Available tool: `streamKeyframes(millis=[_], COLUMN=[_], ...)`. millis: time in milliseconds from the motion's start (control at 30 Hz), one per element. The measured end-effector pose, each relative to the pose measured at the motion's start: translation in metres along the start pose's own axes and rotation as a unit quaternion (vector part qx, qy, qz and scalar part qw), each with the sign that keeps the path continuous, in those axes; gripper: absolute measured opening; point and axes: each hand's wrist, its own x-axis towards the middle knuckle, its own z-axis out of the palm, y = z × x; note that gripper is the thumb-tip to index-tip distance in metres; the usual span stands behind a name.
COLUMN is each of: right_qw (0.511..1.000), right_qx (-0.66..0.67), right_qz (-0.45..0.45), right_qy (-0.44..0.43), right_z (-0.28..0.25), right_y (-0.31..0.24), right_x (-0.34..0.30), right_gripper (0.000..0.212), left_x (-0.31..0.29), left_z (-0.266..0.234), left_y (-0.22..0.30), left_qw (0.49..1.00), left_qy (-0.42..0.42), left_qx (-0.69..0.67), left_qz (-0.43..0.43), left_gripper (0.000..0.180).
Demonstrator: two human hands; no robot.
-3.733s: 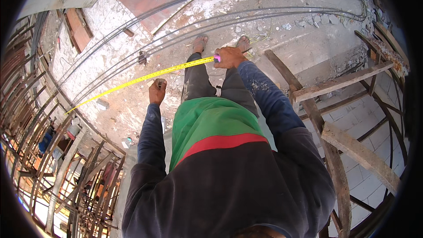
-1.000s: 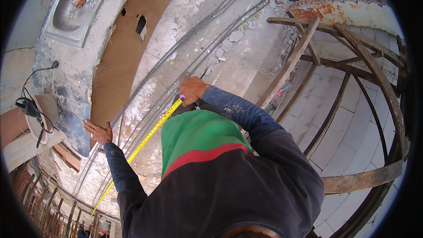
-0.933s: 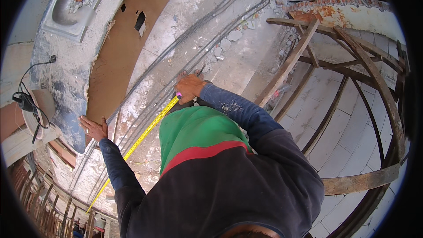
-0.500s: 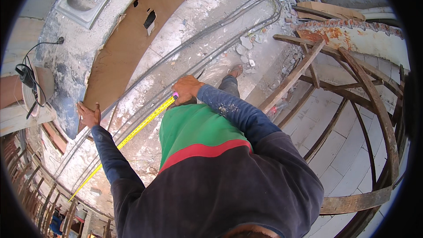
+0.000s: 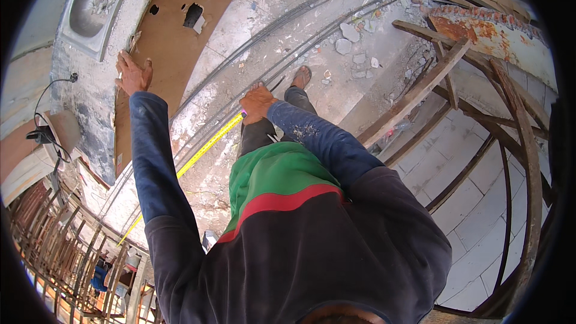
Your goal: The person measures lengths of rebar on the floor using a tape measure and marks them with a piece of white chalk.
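My left hand (image 5: 135,73) rests with its fingers spread at the edge where a brown board (image 5: 171,36) meets the rough grey counter top (image 5: 90,93). In the closed fingers of my right hand (image 5: 258,102) is a tape measure; a bit of pink shows at the grip, and the rest of its case is hidden. From there the yellow tape blade (image 5: 207,149) runs out toward the lower left, passing behind my left arm and reappearing beyond it.
Long thin metal rods (image 5: 288,54) lie bent in a loop on the dusty floor. Rubble (image 5: 350,32) is scattered farther off. At right stands a wooden frame (image 5: 414,96). A metal sink (image 5: 90,18) sits in the counter, with a black cable (image 5: 41,135) hanging nearby.
My left hand has moved from the counter's near corner to farther along its edge. My right hand still grips the tape measure. The view has shifted slightly.
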Motion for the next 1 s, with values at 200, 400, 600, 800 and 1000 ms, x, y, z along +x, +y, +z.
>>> streamKeyframes(millis=[200,400,600,800,1000], right_qw=[0.994,0.985,0.977,0.968,0.935], right_qx=[-0.015,-0.084,-0.102,-0.081,-0.075], right_qz=[0.047,0.009,-0.020,-0.117,-0.215], right_qy=[-0.095,-0.149,-0.184,-0.206,-0.273], right_z=[-0.038,-0.077,-0.093,-0.101,-0.101], right_y=[0.078,0.072,0.053,0.032,0.041], right_x=[-0.026,-0.015,0.001,-0.012,-0.014], right_gripper=[0.046,0.051,0.049,0.058,0.058], left_x=[0.014,0.012,0.005,0.006,-0.062], left_z=[0.007,-0.011,-0.015,-0.043,-0.045], left_y=[0.001,0.015,0.018,0.016,0.073], left_qw=[0.997,0.991,0.992,0.967,0.905], left_qy=[-0.055,-0.108,-0.076,-0.137,0.009], left_qx=[-0.028,-0.035,-0.036,-0.163,-0.353], left_qz=[-0.037,-0.074,-0.094,-0.137,-0.239], left_gripper=[0.102,0.110,0.111,0.108,0.076])
